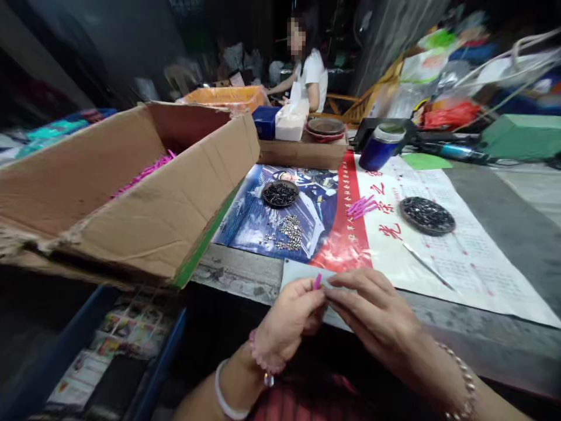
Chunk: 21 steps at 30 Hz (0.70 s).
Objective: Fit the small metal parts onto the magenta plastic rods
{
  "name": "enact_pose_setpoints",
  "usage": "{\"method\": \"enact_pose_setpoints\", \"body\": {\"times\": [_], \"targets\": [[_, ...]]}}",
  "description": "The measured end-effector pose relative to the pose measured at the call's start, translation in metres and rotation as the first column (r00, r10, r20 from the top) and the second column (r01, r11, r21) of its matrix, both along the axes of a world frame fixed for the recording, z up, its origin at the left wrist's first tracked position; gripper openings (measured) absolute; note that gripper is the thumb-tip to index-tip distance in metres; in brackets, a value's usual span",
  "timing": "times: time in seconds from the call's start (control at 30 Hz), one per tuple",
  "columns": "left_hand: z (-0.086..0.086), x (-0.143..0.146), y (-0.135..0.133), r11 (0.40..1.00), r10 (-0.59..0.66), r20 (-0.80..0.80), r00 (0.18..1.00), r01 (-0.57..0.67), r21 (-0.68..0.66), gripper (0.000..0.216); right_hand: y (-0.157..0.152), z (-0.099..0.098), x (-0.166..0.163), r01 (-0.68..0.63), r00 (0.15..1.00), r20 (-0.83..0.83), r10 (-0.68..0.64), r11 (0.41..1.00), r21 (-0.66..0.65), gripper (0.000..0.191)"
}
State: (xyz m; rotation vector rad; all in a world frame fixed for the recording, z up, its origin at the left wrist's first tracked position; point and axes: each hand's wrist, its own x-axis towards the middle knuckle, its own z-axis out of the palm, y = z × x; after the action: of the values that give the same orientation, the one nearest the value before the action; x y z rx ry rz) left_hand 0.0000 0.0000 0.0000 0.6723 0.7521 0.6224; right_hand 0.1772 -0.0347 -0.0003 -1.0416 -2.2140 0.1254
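Note:
My left hand [287, 321] pinches a small pink plastic piece [317, 281] at the table's near edge. My right hand [372, 310] meets it from the right, fingertips pressed together against the same piece. Further out on the poster [438, 245] lie a small heap of pink pieces [362, 206], a scatter of small silver metal parts [287, 231], and two dark round dishes of black parts [280, 193] [427, 215]. A thin metal tool [427, 266] lies on the paper, to the right of my hands.
A large open cardboard box [131, 187] holding pink pieces fills the left. A blue tray [92, 356] sits below it. A blue jar [380, 146], a wooden tray [302, 153], a green box [521, 135] and clutter line the back. Another person in white [313, 73] sits beyond.

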Motion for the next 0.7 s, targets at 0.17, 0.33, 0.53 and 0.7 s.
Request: {"method": "enact_pose_setpoints", "body": {"times": [0.17, 0.33, 0.53, 0.7], "targets": [[0.004, 0.017, -0.015, 0.997, -0.08, -0.033, 0.996, 0.08, 0.004, 0.04, -0.02, 0.003, 0.006, 0.049, 0.992, -0.111, -0.053, 0.998, -0.039, 0.019], [0.004, 0.022, -0.024, 0.983, -0.148, -0.083, 0.986, 0.155, 0.093, 0.034, -0.029, -0.002, 0.019, 0.12, 0.938, -0.299, -0.178, 0.972, -0.202, 0.013], [0.006, 0.011, -0.039, 0.695, -0.031, -0.511, 0.859, 0.386, 0.607, 0.016, -0.041, 0.008, 0.037, 0.061, 0.803, -0.469, -0.366, 0.835, -0.547, 0.014], [0.008, 0.007, -0.048, 0.495, 0.09, -0.642, 0.762, 0.525, 0.692, 0.017, -0.046, 0.008, 0.036, -0.073, 0.779, -0.526, -0.342, 0.783, -0.618, 0.018]]}}
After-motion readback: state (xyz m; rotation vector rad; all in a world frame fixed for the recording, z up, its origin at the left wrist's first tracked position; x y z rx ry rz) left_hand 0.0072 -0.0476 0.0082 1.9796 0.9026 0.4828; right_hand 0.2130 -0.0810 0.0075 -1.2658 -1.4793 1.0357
